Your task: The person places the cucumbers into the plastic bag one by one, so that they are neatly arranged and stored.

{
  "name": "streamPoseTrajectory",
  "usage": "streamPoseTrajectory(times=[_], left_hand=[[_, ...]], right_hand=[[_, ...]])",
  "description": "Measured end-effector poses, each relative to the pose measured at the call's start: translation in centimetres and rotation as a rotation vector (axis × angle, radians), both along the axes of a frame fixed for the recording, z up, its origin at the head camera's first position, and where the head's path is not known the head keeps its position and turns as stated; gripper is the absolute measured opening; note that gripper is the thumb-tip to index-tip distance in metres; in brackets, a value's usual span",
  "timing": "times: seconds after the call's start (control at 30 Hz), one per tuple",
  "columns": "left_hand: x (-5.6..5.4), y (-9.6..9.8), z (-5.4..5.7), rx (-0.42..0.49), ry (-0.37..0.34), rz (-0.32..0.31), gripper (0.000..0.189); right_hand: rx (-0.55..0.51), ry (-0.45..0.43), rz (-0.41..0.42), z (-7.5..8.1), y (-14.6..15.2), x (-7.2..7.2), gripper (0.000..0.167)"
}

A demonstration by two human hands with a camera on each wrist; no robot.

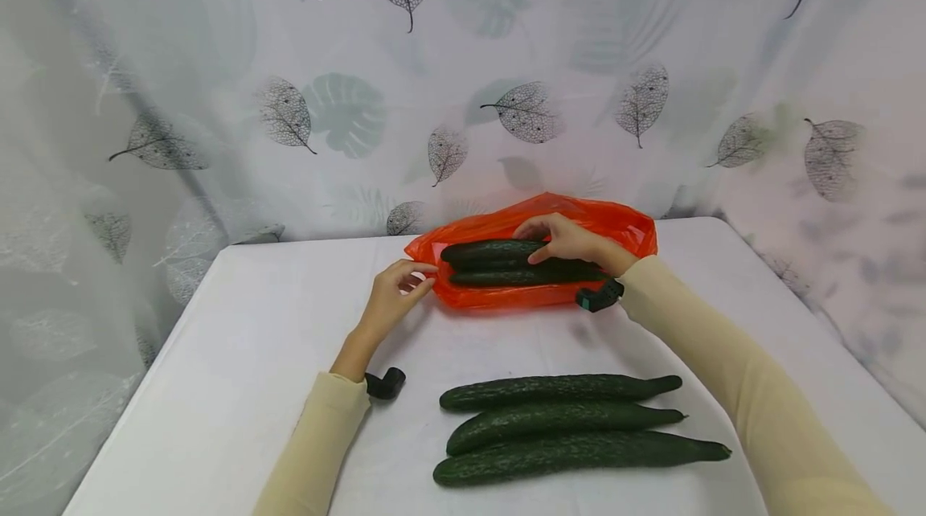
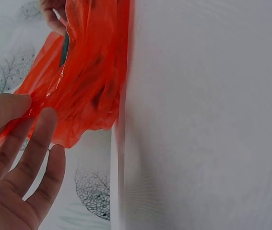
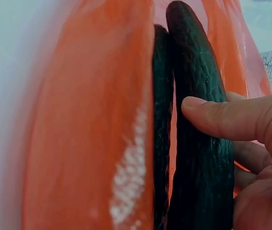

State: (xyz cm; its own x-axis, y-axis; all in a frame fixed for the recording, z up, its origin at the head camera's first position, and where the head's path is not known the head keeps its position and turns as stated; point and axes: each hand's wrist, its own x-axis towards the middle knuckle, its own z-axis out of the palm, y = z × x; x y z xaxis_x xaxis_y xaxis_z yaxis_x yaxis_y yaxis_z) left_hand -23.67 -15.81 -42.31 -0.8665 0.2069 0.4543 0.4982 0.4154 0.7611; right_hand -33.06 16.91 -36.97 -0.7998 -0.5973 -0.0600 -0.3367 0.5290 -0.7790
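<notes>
A dark green cucumber [image 3: 200, 158] lies in the red plastic bag [image 1: 499, 299], with my right hand [image 1: 564, 241] gripping it, thumb on one side and fingers on the other. Beside it in the bag is another cucumber [image 3: 161, 120], partly hidden by the bag's front wall. My left hand [image 1: 394, 295] pinches the bag's left edge between thumb and index finger, while the other fingers are spread in the left wrist view. The bag's mouth gapes upward, and its bottom is hidden under the cucumbers.
Three more cucumbers lie side by side nearer the front: a far one [image 1: 557, 391], a middle one [image 1: 564, 424] and a near one [image 1: 579, 456]. All rest on a white table [image 1: 217, 387]. A leaf-patterned curtain [image 1: 463, 82] hangs close behind the bag.
</notes>
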Motion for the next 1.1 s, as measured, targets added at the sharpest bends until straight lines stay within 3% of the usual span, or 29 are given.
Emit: streamPoseTrajectory(times=[0.4,0.7,0.9,1.1], left_hand=[[-0.1,-0.3,0.4,0.001,0.031,-0.009,0.018],[0.1,0.0,-0.1,0.004,0.047,-0.029,0.017],[0.2,0.1,0.2,-0.011,0.033,-0.031,0.018],[0.2,-0.1,0.4,-0.02,0.031,-0.028,0.018]], right_hand=[[-0.015,0.003,0.015,0.0,-0.3,-2.1,0.043],[-0.023,-0.051,-0.006,-0.6,0.0,-2.6,0.045],[-0.026,-0.095,-0.023,-0.4,-0.3,-3.1,0.043],[0.016,-0.082,0.004,-0.4,-0.5,-3.4,0.045]])
